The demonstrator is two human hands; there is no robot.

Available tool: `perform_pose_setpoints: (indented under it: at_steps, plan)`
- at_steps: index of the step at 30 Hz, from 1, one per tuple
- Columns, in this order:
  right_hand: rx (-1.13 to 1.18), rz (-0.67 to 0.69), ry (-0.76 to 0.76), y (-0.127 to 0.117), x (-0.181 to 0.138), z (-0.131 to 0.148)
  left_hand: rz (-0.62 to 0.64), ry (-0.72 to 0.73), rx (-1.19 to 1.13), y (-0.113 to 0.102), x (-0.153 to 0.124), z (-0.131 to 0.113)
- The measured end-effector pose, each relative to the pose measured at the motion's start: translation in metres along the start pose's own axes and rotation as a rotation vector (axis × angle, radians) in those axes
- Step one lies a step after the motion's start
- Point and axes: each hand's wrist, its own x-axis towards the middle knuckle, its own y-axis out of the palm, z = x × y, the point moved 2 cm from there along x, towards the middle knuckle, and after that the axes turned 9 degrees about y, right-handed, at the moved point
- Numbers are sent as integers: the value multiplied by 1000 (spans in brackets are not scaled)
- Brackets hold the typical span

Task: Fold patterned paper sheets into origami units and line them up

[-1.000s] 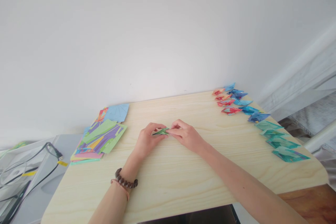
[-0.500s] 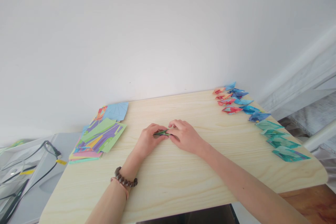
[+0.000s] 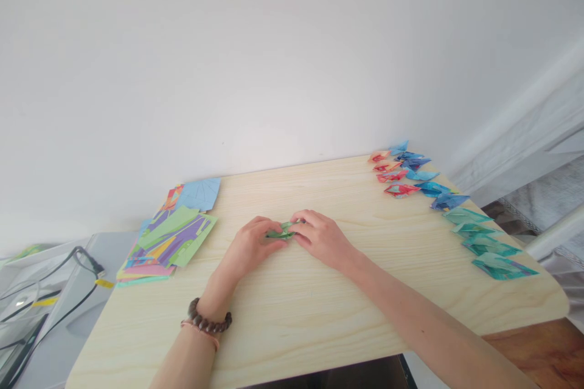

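Near the middle of the table, a small piece of green folded paper (image 3: pixel 283 231) lies between my two hands. My left hand (image 3: pixel 256 242) pinches its left end, thumb at the near side and fingers over the far side. At the other end, my right hand (image 3: pixel 318 236) has its thumb and fingers closed on the paper. The fingers cover both ends, so the full folded shape is hidden.
Patterned paper sheets (image 3: pixel 171 237) lie in a loose stack on the wooden table (image 3: pixel 292 316) at left. Folded paper pieces (image 3: pixel 486 237) in green, blue and red line the right edge. A grey cabinet with cables (image 3: pixel 86 267) stands left, a wall behind.
The folded paper has turned so that more of its green face shows. My left hand has shifted slightly left, and my right hand stays nearly in place.
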Motion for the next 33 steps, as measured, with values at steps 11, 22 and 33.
perform_pose_setpoints:
  at_steps: [11,22,33]
  plan:
    - [17,33,28,2,1,1,72,27,103,0,7,-3]
    - [9,76,64,-4,-2,-1,164,-67,337,0,13,-20]
    - [107,-52,305,4,7,6,175,-89,375,1,14,-21]
